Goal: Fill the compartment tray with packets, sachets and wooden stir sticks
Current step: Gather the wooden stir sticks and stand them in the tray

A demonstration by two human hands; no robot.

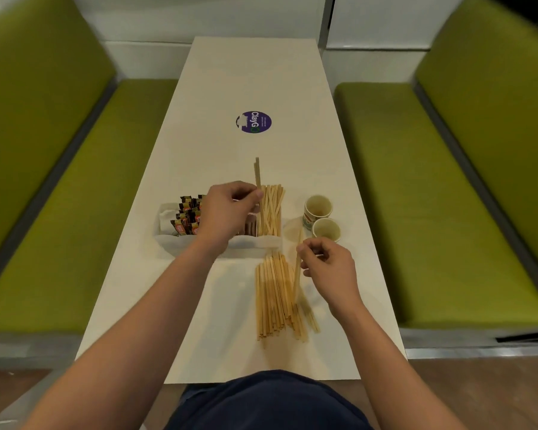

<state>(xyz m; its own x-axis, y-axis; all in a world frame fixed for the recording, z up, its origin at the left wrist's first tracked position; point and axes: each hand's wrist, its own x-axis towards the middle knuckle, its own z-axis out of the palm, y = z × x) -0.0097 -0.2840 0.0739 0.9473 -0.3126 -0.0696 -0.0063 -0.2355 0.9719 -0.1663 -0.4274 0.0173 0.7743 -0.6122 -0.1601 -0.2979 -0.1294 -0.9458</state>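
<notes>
Dark lap (267,398) at table's (252,82) near edge, forearms reaching out over it. Tray (255,244) mid-table, just beyond loose pile (274,299): white, low-walled, packets (188,217) standing packed in left compartment, laid sticks (271,212) fanned in right compartment, middle largely hidden behind left hand (227,212). Left hand pinching upright sticks (257,172), one or two, count unclear, over right compartment, not yet let go. Right hand (330,268) pinching single stick (298,265), raised on end off pile. Pile large, roughly aligned, few strays at right. Risks, as judged: sticks dropped end-on likely to tip past far wall or land crosswise on laid sticks; crossed sticks likely to cost room for rest of pile; right hand near two paper cups (319,207) beside tray, knock possible. Beyond: purple sticker (253,121), green benches (59,181) either side.
</notes>
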